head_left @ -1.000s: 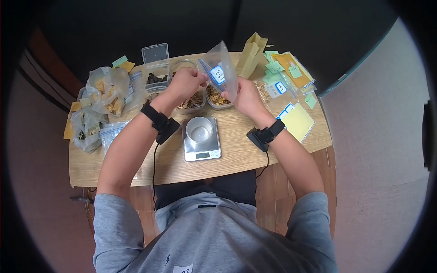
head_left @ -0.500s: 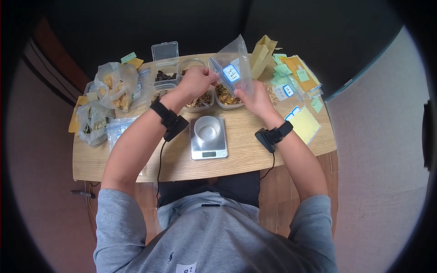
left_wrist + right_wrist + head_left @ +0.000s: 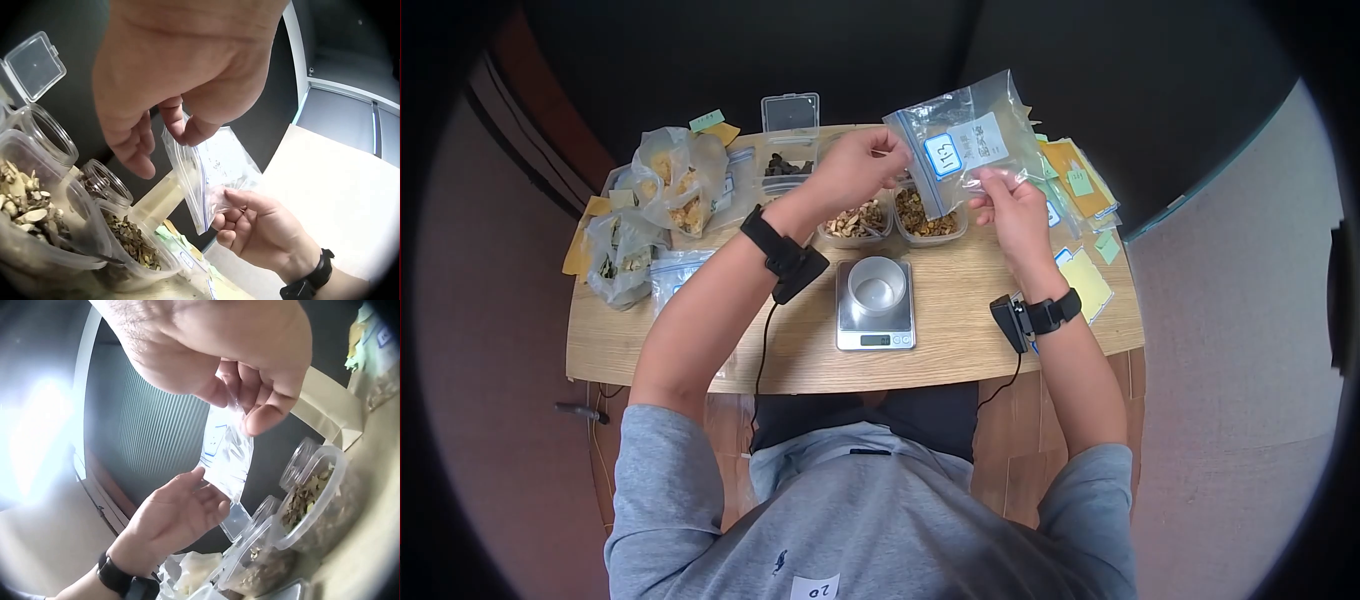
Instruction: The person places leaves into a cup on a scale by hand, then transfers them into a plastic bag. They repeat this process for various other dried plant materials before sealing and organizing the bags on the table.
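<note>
A clear zip bag [image 3: 1012, 105] with a blue-framed label and a printed white label hangs spread between both hands above the back of the table. My left hand [image 3: 860, 172] pinches the bag's zip edge between thumb and forefinger, as the left wrist view shows [image 3: 181, 75]. Lower on the bag, my right hand [image 3: 1015, 220] pinches the plastic with thumb and fingers. The bag looks flat, without visible contents. Below it stand a tub of brownish-yellow dried pieces [image 3: 927, 222] and a tub of pale dried slices [image 3: 856, 224].
A digital scale [image 3: 852, 325] carries a white cup [image 3: 877, 290] near the front middle. Plastic bags of dried goods [image 3: 688, 212] sit at the left. Dark pieces fill a small box [image 3: 785, 168] at the back. Envelopes [image 3: 1080, 180] and green notes [image 3: 1107, 247] lie at the right.
The bag has turned from tilted and narrow to spread wide, so its printed white label now shows. My right hand has moved right, drawing the bag with it; the left hand keeps to the zip edge.
</note>
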`<state>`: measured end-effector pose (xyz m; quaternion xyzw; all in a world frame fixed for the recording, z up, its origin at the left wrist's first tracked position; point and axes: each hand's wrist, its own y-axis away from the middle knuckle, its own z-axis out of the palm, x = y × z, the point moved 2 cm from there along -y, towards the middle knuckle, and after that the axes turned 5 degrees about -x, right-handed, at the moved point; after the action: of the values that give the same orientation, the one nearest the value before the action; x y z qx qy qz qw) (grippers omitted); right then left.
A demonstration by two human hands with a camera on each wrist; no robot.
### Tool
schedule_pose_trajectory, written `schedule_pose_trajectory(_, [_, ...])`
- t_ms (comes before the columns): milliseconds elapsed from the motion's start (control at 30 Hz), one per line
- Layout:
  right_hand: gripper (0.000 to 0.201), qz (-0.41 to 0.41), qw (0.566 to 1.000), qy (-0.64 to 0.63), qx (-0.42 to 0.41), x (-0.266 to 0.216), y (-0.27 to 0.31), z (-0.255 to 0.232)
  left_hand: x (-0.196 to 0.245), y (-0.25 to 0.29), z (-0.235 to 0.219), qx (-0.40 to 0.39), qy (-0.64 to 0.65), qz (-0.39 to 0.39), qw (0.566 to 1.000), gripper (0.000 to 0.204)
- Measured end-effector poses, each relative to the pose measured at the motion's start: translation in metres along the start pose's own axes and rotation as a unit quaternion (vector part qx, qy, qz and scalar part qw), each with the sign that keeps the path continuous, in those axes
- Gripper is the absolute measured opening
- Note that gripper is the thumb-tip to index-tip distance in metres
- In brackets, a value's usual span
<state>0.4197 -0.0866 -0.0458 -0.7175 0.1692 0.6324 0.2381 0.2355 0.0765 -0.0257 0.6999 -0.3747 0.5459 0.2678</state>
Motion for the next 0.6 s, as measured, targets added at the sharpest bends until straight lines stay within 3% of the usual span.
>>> schedule_pose_trajectory(167, [0.026,-0.051,0.999,-0.007,0.006,-0.007,0.006,0.006,-0.006,-0.006,0.005,-0.007,-0.040,0.000,0.999,0.017])
schedule_pose_trajectory(267, [0.036,-0.056,0.996,0.064,-0.030,0.008,0.003,0.004,-0.015,-0.013,0.009,-0.015,0.048,-0.039,0.998,0.016])
schedule_pose_trajectory(333, [0.049,0.075,0.995,0.027,-0.063,0.027,-0.001,0.009,-0.016,-0.016,0.008,-0.012,0.123,-0.028,0.992,0.017])
schedule_pose_trajectory(467, [0.058,0.123,0.985,0.005,-0.117,0.038,-0.009,0.015,-0.016,-0.015,0.007,-0.014,0.159,-0.053,0.986,0.019])
schedule_pose_trajectory(600, [0.052,0.121,0.991,0.057,-0.032,0.036,-0.007,0.020,-0.012,-0.011,0.007,-0.041,0.183,-0.069,0.980,0.022])
